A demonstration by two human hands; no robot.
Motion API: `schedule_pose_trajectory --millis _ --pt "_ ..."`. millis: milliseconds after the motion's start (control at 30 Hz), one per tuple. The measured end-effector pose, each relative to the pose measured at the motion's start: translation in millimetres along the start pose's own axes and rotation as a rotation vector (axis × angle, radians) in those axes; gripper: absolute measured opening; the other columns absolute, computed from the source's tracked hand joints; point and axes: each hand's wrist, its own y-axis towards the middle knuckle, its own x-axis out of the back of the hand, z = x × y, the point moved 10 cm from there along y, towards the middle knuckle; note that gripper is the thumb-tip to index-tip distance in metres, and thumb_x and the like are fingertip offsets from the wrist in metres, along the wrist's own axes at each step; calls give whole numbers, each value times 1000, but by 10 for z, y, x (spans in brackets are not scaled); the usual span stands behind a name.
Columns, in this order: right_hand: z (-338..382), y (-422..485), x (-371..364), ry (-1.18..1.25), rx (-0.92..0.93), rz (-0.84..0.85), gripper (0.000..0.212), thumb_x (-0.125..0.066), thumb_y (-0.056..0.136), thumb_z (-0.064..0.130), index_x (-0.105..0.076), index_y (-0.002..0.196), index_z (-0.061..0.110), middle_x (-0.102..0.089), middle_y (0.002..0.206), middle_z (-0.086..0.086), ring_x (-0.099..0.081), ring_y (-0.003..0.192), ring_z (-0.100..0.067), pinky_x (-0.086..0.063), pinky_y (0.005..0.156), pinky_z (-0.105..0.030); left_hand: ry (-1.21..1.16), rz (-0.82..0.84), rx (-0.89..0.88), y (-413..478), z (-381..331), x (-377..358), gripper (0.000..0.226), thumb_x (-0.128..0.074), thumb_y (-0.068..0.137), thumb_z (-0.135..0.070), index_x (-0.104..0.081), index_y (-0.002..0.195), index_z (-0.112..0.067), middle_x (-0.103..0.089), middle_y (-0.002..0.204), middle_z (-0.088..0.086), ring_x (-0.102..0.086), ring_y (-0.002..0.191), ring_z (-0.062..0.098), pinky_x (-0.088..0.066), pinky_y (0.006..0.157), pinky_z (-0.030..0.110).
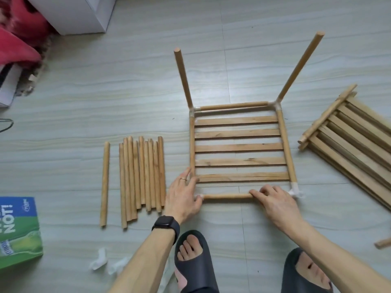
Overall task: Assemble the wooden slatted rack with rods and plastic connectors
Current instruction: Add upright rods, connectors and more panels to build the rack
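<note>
Head-cam view looking down at a pale floor. Both forearms extended forward from the bottom edge, palms down.

The left hand, w/ a ring & a black watch at the wrist, lay mostly flat on the near-left corner of the slatted rack. Its fingers were fairly straight & a little spread, tips over the side rod & nearest slat. The thumb pressed against the white plastic connector at that corner. It gripped nothing.

The right hand was knuckles-up, fingers curled over the front rod & holding it near its right end. A second connector sat just past its little finger. The front rod ran btwn the hands, from left thumb to right fingers.

Beyond the fingertips the rack lay flat on the floor w/ five slats across. A left upright rod & a right upright rod rose from its far corners.

Just beside the left hand's little-finger side lay a pile of loose rods, then a single rod. Well past the right little finger was a stack of slatted panels. Dark slippers showed below the wrists, & a green box sat at the left edge.
</note>
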Motion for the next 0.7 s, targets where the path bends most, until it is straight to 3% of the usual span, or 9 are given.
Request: schedule_pose_trajectory --millis 133,233,333,500,700 --pt "-114 -44 -83 34 -30 -44 52 -91 62 5 -74 107 25 -63 88 -3 -57 72 -28 -52 61 -37 6 -163 387 -109 542 235 48 -51 93 -37 -44 136 -17 -46 142 7 -48 124 24 -43 95 39" --pt "-146 -32 -123 58 -63 -56 43 -88 70 10 -75 108 24 -64 89 -4 -57 75 -30 -54 67 -40 45 -67 610 -200 1007 211 43 -53 96 -39 -46 128 -13 -56 129 10 -53 118 29 -45 89 41" --pt "-158 -43 -116 88 -85 -67 33 -84 78 16 -74 109 25 -64 90 -4 -56 77 -31 -54 70 -42 148 58 594 -207 1142 108 45 -53 97 -47 -48 126 -13 -63 126 8 -57 116 28 -47 84 38" --pt "-150 -54 -128 79 -95 -77 32 -83 79 18 -74 109 25 -63 90 -4 -57 78 -32 -54 68 -44 148 91 604 -187 1149 59 53 -55 95 -49 -44 132 -13 -65 122 7 -64 108 29 -43 76 35" --pt "-162 -70 -144 97 -113 -57 27 -75 88 25 -72 115 27 -62 94 -2 -54 82 -30 -53 70 -42 193 119 552 -153 1033 30 30 -48 97 -33 -59 118 -14 -69 115 6 -67 105 29 -43 74 32"
